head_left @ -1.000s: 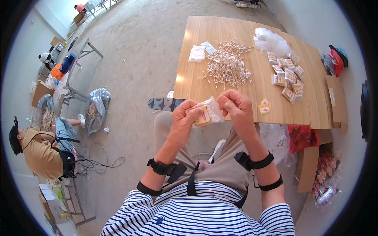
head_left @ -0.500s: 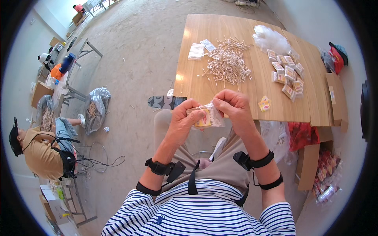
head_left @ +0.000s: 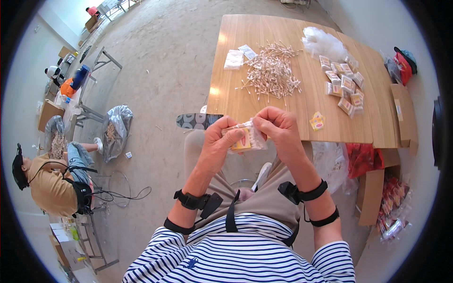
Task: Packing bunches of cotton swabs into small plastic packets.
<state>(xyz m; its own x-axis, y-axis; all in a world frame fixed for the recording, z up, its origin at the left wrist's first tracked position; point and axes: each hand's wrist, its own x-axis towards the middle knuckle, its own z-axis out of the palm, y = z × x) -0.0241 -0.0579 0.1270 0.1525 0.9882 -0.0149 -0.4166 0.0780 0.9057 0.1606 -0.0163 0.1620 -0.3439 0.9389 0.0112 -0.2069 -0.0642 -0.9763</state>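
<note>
Between my two hands, just off the table's near edge, is a small clear bag of cotton swabs (head_left: pixel 255 140) with a yellow and red card in it. My left hand (head_left: pixel 220 137) is closed on the bag's left side, thumb across its front. My right hand (head_left: pixel 279 126) pinches the bag's upper right edge. On the table (head_left: pixel 330 132), a loose heap of cotton swabs (head_left: pixel 273 70) lies beyond my hands. Several filled swab packs (head_left: pixel 347 85) are grouped at the right, and yellow cards (head_left: pixel 317 121) lie near the front edge.
Clear plastic bags (head_left: pixel 323 45) are bunched at the table's far right. White packets (head_left: pixel 234 60) lie by its left edge. Below right are a red bag (head_left: pixel 363 160) and a cardboard box (head_left: pixel 371 198). At the left, a person (head_left: pixel 54 188) sits near a grey sack (head_left: pixel 115 132).
Both hands keep their grip on the bag, with only a very slight shift. The person at the left has moved a little.
</note>
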